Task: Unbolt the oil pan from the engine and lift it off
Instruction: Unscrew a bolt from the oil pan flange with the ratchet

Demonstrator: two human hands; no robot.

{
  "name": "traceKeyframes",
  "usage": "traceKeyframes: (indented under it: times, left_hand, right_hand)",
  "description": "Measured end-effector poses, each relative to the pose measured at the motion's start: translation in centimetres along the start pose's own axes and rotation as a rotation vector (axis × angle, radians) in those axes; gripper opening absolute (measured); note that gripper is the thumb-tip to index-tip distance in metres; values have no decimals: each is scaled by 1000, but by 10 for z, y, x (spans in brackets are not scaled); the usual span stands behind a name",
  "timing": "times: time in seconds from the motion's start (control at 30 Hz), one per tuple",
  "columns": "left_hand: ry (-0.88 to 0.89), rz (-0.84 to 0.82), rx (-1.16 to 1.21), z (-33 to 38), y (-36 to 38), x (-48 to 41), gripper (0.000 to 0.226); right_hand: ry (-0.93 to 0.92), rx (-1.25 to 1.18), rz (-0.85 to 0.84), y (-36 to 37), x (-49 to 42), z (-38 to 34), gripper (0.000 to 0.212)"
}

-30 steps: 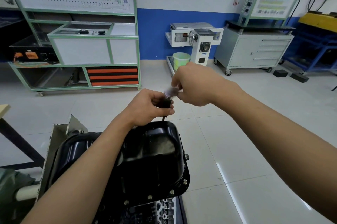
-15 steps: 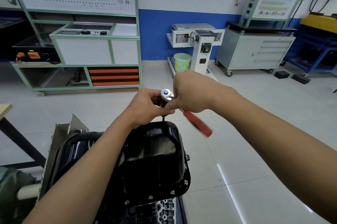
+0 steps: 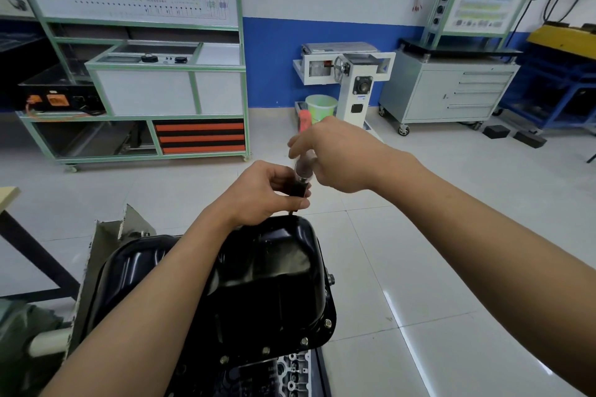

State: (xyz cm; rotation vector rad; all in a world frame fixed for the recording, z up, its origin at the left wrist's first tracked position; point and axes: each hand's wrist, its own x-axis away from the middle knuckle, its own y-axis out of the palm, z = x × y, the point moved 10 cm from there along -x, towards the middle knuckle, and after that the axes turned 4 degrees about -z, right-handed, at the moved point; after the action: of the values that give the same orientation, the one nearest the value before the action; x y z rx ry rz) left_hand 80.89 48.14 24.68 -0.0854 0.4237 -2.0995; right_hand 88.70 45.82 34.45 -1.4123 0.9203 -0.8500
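Workshop floor behind: left hand point(image 3: 261, 193) and right hand point(image 3: 342, 157) grip ratchet point(image 3: 303, 172) above oil pan point(image 3: 274, 267).

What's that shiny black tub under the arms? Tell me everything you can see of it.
The oil pan is a glossy black tub, seemingly pressed metal, sitting bottom-up on the engine. Its far end is deepest. Silver bolts stud its flange. A forearm crosses above it; a tool in the left hand reaches its far rim.
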Motion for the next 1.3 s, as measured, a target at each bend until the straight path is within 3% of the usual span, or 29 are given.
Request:
traceKeyframes:
  times: [0.13,0.2,0.33,0.47,0.57,0.73,0.83,0.93,1.0,1.1,1.3]
  left_hand:
    - [0,55,5,-1,-5,-1,21]
    - [1,87,21,-2,-8,-2,23]
    - [24,120,16,-1,-11,-3,33]
    - [54,123,-33,1,-11,-3,24]
    - [70,138,-64,1,-14,-3,23]
    - [57,116,-8,1,-11,-2,24]
    - [50,51,-23,2,-3,-2,35]
    - [33,5,-28,0,1,-3,27]
    - [11,-11,-31,-2,1,-2,23]
    - [-8,-9,-51,-2,-1,-1,19]
    - [-15,77,12,-3,-7,-2,22]
  right_hand:
    - [104,71,54,-8,4,11,17]
    - [145,106,53,-9,6,15,13]
    - [158,-7,-71,5,10,15,27]
    - [180,-70,-208,23,13,10,48]
    - [166,-95,-288,32,14,1,53]
    - [171,-14,-124,12,8,8,46]
    - [135,180,6,-4,7,5,7]
    - [23,82,-31,3,1,0,41]
    - [-99,18,-62,7,1,-12,50]
    - [-132,-60,-60,9,1,-15,50]
    - [112,6,44,-2,5,12,25]
